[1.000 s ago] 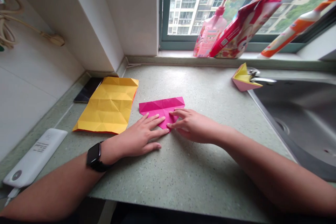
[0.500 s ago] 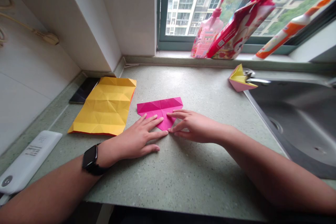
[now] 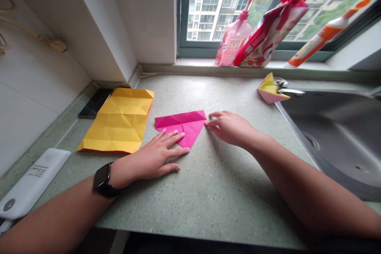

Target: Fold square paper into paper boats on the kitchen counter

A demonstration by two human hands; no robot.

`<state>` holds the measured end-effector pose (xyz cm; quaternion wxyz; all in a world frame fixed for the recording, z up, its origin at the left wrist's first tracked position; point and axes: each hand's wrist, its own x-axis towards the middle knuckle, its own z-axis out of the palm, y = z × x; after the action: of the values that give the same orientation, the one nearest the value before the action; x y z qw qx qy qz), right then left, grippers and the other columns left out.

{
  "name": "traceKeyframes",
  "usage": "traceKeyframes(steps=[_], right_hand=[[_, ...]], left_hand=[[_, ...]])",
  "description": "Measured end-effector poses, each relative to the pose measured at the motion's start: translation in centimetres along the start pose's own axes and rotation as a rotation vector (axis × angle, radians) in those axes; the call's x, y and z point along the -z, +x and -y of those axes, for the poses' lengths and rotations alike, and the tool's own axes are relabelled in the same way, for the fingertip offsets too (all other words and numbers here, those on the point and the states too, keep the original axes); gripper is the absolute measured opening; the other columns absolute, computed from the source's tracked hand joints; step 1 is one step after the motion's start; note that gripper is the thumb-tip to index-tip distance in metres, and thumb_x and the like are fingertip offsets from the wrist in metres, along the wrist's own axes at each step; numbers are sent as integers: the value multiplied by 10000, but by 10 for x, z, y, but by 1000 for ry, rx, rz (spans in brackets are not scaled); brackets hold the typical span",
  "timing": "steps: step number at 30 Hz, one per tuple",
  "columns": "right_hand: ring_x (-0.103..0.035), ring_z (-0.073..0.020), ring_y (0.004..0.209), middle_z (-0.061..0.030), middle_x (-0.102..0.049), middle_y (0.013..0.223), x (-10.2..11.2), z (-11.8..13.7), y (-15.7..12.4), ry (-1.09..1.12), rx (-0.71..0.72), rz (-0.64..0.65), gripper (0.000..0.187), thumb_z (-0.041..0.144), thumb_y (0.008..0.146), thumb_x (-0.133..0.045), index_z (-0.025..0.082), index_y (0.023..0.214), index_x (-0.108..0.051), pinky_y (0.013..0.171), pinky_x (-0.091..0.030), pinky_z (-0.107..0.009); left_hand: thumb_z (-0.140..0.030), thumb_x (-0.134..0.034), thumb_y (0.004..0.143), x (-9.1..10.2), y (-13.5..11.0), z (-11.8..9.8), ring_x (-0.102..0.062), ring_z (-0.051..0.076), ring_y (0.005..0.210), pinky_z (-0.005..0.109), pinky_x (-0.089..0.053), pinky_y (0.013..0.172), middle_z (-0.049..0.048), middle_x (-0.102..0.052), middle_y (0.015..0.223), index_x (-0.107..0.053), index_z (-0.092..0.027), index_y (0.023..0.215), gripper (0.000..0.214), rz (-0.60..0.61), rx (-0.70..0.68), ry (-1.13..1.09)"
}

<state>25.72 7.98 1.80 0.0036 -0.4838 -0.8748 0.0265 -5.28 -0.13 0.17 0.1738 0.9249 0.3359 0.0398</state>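
Note:
A sheet of magenta origami paper [image 3: 193, 129] lies on the counter, folded to a point toward me with a straight band along its far side. My left hand [image 3: 163, 152] rests flat with spread fingers over the paper's lower left part, pressing it down. At the paper's right corner is my right hand [image 3: 230, 127], its fingers loosely bent and slightly apart. One fingertip there touches or nearly touches the edge; nothing shows gripped between the fingers.
A creased yellow sheet [image 3: 119, 121] partly covers a dark phone [image 3: 93, 103] at left. Nearer stands a white power bank [image 3: 35, 182]. A folded yellow-and-pink paper piece [image 3: 270, 91] sits by the sink [image 3: 342, 135]. Bottles and a red pouch [image 3: 268, 35] line the windowsill.
My right hand has moved from the paper's near point up and right to its right corner, uncovering the slanted right edge. My left hand has stayed in place.

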Motion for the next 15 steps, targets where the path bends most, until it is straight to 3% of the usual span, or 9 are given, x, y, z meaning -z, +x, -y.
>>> traceKeyframes(steps=[4,8,11,13,15], right_hand=[[-754,-305,1037,-111,-808,1233,-3,0,-1,-52,-7,-35,284,233,1034,-601,265,1071,-880,877,-614,-441],[-746,-348,1105,-155,-785,1301,3,11,-6,-75,50,-95,267,235,1026,-627,229,1154,-862,936,-615,-507],[-732,-314,1167,-127,-774,1350,4,28,-12,30,263,-135,326,235,1052,-607,263,1305,-812,995,-608,-494],[-714,-296,1221,-118,-761,1379,0,40,-14,115,458,-124,319,226,1030,-655,279,1302,-813,1036,-595,-475],[-728,-282,1156,-126,-764,1350,-9,49,-16,133,525,-116,302,220,1021,-677,272,1283,-819,996,-608,-462]], left_hand=[[-491,-695,1055,-1,0,0,-338,420,1651,690,-257,1333,119,-380,1784,-576,-361,1606,579,-5,3,3],[-473,-700,1055,-2,-1,0,-340,412,1652,693,-260,1332,130,-387,1778,-575,-361,1606,576,-18,-9,5],[-461,-714,1049,-2,0,0,-340,409,1653,683,-265,1336,124,-401,1771,-584,-351,1599,576,-28,-13,-3],[-465,-726,1041,-1,0,-1,-343,405,1652,671,-266,1343,120,-399,1773,-601,-339,1584,571,-29,-18,-8],[-464,-729,1040,0,1,-3,-348,402,1650,663,-260,1347,128,-396,1773,-623,-324,1562,551,-34,-20,-5]])
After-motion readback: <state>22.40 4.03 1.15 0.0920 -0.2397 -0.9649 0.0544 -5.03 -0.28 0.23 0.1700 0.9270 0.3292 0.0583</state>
